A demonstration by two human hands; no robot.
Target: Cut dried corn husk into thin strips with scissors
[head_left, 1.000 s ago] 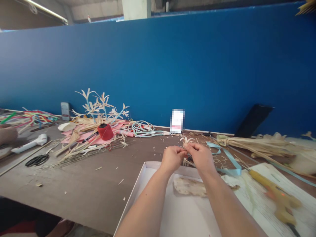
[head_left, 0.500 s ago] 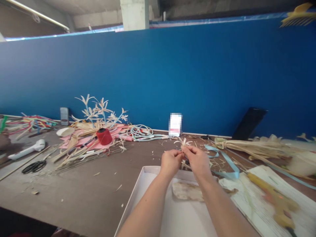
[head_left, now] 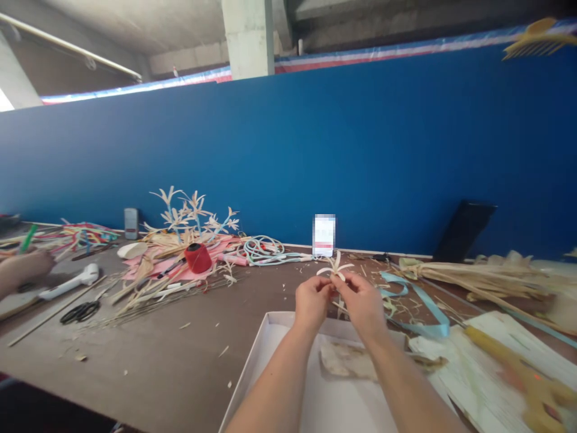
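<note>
Between my fingertips is a small pale flower (head_left: 336, 266) with thin strip petals that curl outward. My left hand (head_left: 314, 302) pinches it low on the left side. From the right, my right hand (head_left: 362, 299) grips its base between thumb and fingers. The stem end is hidden behind my fingers. Both hands are above the far edge of a shallow white box (head_left: 265, 343), in which a whitish, stained flat piece (head_left: 345, 359) lies beneath my right forearm.
Finished-looking flowers (head_left: 175, 213) stand at the left behind a red thread spool (head_left: 198, 258). Scissors (head_left: 80, 311) lie farther left, near another person's hand (head_left: 31, 267). A yellow glue gun (head_left: 518, 373) rests on papers at right, beside blue ribbon (head_left: 428, 310). A lit phone (head_left: 323, 236) leans on the blue partition (head_left: 288, 150).
The view has shifted slightly up and left. The flower's petals now show more openly above my fingers. At far left, the other person's hand has come further into view.
</note>
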